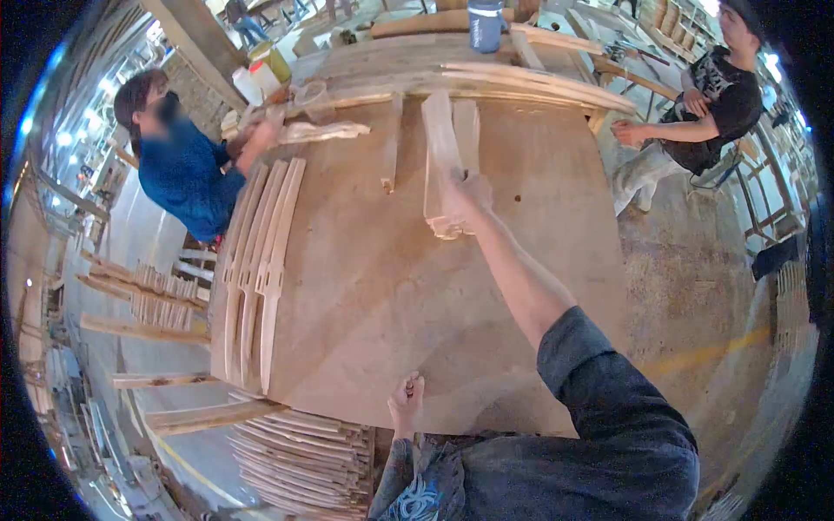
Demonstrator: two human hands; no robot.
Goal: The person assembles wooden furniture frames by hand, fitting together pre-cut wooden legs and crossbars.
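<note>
A small stack of pale boards (pixel 441 130) is lying past the middle of the worktop (pixel 365 295), its topmost board sitting askew across the ones beneath, and that is looking to me like the weak spot. The right hand (pixel 467 193) is bending its fingers over the near part of the stack; from where I'm standing the grip is blurring, so I can't tell whether it is pinching the top board or merely resting there. If it is pressing off-centre, the crooked board could be slewing round and fanning the rest out. The left hand (pixel 407 401) is curling into a loose fist close to the body, well apart from the boards, so it is giving them no support. Just left of the stack a narrow strip (pixel 393 143) is pointing toward the wearer, and a board sliding that way could be knocking it aside. Further left, long slotted pieces (pixel 265 260) are lying along the side edge, where a careless nudge could be sending one to the floor. Beyond them a co-worker in blue (pixel 187 178) is leaning in with both hands over the worktop, and another person in black (pixel 721 104) is standing opposite, so a board swung wide could be catching somebody's arm.
</note>
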